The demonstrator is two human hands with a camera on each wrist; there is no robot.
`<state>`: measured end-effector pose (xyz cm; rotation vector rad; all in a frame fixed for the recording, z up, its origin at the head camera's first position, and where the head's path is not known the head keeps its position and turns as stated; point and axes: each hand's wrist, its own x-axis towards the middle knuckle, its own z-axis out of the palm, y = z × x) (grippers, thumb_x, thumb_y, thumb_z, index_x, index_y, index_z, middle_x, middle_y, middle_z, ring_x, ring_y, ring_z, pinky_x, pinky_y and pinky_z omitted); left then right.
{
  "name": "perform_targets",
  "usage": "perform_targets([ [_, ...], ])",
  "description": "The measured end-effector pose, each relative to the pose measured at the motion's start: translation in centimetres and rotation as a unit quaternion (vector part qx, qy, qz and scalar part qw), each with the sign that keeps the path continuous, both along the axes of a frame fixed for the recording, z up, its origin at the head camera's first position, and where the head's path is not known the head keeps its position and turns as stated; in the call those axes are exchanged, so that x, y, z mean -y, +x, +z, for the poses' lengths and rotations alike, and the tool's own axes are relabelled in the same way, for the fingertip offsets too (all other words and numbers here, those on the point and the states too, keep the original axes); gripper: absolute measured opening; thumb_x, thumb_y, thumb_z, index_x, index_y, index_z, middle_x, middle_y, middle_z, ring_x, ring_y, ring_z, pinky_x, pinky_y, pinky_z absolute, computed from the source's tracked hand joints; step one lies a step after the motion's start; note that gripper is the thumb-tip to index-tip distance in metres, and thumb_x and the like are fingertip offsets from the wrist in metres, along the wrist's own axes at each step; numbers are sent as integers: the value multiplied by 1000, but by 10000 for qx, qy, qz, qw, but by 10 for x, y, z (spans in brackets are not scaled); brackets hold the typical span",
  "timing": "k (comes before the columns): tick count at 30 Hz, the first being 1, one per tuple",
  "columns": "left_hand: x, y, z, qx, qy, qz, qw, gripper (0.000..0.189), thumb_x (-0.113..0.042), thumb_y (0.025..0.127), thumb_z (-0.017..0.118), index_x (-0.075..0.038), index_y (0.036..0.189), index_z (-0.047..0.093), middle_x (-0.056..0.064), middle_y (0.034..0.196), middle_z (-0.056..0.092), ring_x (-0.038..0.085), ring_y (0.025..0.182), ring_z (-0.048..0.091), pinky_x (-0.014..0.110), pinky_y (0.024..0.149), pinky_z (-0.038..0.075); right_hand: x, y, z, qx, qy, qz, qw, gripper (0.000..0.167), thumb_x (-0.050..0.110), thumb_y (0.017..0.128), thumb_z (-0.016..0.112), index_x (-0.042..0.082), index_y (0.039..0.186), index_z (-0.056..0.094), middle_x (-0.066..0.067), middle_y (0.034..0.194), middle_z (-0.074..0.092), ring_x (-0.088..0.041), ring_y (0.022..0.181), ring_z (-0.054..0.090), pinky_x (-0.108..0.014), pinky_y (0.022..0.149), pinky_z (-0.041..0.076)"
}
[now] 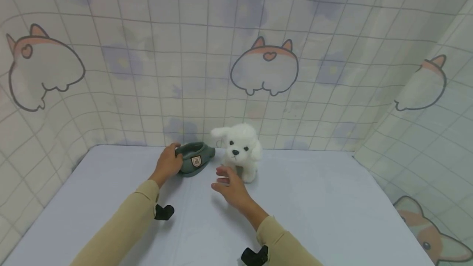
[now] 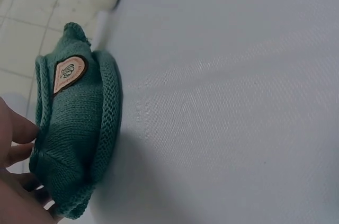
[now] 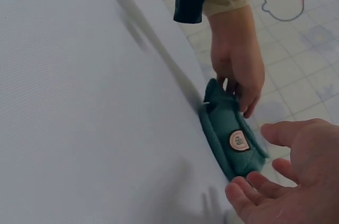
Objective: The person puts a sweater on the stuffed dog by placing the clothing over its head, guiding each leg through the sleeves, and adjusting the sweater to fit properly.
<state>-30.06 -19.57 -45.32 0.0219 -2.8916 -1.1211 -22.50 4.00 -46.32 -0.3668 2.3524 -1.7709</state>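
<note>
A small green knitted sweater (image 1: 186,164) with rolled edges and a pale badge stands on the white table, left of a white plush dog (image 1: 241,141). My left hand (image 1: 168,163) grips the sweater's left end; in the left wrist view its fingers curl at the edge of the green knit (image 2: 74,115). My right hand (image 1: 233,189) is held in front of the dog's legs, fingers spread and holding nothing. From the right wrist, this hand (image 3: 302,168) appears beside the sweater's badge end, with the left hand (image 3: 239,73) at the opposite end.
A white cloth covers the table (image 1: 318,208). Right behind the sweater and dog rises a checked curtain (image 1: 207,106) printed with cartoon corgis, which also runs along both sides. Black wrist cameras (image 1: 255,255) are strapped to both sleeves.
</note>
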Motion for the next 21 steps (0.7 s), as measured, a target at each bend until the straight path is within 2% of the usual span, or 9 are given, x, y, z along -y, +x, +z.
perform_targets([
  [3,0,1,-2,86,35,42,9999,48,-12,97,39,5,142,35,32,141,42,46,129,41,58,106,36,1,0,0,-5,78,-16,10000,52,16,91,65,6,138,45,-15,139,51,-36,128,52,-45,99,50],
  [7,0,4,-5,28,20,45,10000,47,-9,92,42,3,138,41,31,133,47,43,118,48,56,97,42,2,-1,-2,36,131,45,9999,53,17,91,64,6,139,44,-16,143,47,-35,130,50,-46,102,48],
  [10,2,4,-9,13,-46,-12,10000,48,-6,89,46,1,137,44,29,132,49,41,117,49,55,96,43,2,-2,-2,87,183,152,9997,56,18,92,65,6,141,42,-18,147,44,-36,132,48,-47,103,47],
  [11,3,4,-10,48,-43,-66,10000,49,-5,90,46,1,138,43,30,133,48,42,119,48,57,99,41,3,-2,-3,94,219,182,9996,57,19,92,65,6,142,41,-18,148,43,-36,133,48,-48,104,46],
  [18,3,12,-14,-24,-224,-347,9991,58,8,76,52,-1,134,48,29,130,51,39,113,51,55,95,44,5,-3,-2,38,352,260,9990,63,20,91,66,7,146,37,-20,150,40,-38,133,46,-50,105,44],
  [21,2,17,-17,-15,-223,-489,9986,58,8,76,53,-2,133,49,28,128,52,38,112,51,55,96,44,7,-3,-2,92,377,298,9988,65,19,92,66,8,148,35,-18,152,38,-39,136,44,-50,107,42],
])
